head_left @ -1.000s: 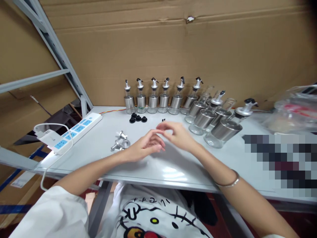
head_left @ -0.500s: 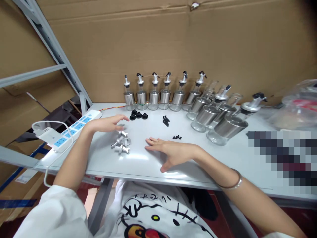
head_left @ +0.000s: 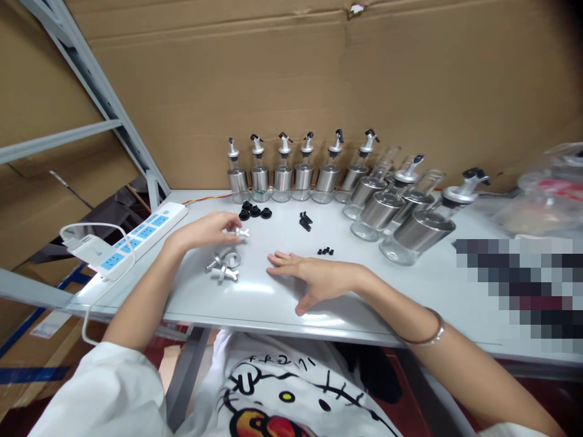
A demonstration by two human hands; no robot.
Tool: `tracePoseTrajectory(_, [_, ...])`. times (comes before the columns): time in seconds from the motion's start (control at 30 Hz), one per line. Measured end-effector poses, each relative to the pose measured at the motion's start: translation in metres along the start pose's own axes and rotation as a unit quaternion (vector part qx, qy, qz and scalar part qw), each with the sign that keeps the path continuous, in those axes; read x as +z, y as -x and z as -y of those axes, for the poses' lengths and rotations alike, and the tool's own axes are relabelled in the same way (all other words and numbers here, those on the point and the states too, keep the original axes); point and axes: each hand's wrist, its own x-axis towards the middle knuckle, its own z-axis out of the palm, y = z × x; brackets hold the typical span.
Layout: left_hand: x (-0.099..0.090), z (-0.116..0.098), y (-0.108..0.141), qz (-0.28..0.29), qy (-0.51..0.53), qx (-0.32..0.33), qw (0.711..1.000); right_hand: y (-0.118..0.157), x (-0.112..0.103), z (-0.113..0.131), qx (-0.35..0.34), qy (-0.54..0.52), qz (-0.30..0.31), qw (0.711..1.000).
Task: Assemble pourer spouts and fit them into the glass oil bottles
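Note:
My left hand point(head_left: 213, 230) pinches a silver spout piece point(head_left: 242, 232) between thumb and fingers, just above the tabletop. Below it lie more silver spout pieces point(head_left: 224, 273) with a round silver ring point(head_left: 234, 260). Black round stoppers point(head_left: 255, 211) sit in a cluster behind my left hand. My right hand point(head_left: 319, 279) rests palm down with its fingers spread and holds nothing. Small black caps point(head_left: 325, 251) lie just beyond it, and thin black spout tips point(head_left: 305, 221) are farther back.
Steel-and-glass bottles with pourers point(head_left: 303, 177) stand along the back, and larger-looking ones point(head_left: 424, 233) stand at the right. A power strip point(head_left: 146, 232) with a white plug and cable lies at the left edge. Plastic bags point(head_left: 546, 194) are at the far right.
My left hand has closed on one silver spout piece and moved it right, away from the others. My right hand has stayed in place.

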Motion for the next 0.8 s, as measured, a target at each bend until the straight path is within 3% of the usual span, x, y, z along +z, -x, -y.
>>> tracePoseTrajectory(0.13, [0.031,-0.04,0.0,-0.131,0.057,0.092,0.986,0.002,0.0,0.0,-0.004,-0.021,-0.019,1.0])
tracePoseTrajectory(0.23, [0.058,-0.065,0.003,-0.14,0.042,0.18,0.973,0.002,0.0,0.002,-0.007,-0.029,-0.038,0.999])
tracePoseTrajectory(0.37, [0.084,-0.079,0.007,-0.144,0.024,0.265,0.953,0.001,0.002,0.004,-0.028,-0.041,-0.051,0.997])
tracePoseTrajectory(0.6, [0.097,-0.08,0.007,-0.181,0.053,0.29,0.938,0.011,-0.012,0.002,-0.053,-0.079,-0.066,0.993])
tracePoseTrajectory(0.8, [0.098,-0.081,0.009,-0.212,0.041,0.297,0.93,0.028,-0.033,-0.002,-0.01,-0.153,-0.172,0.973])
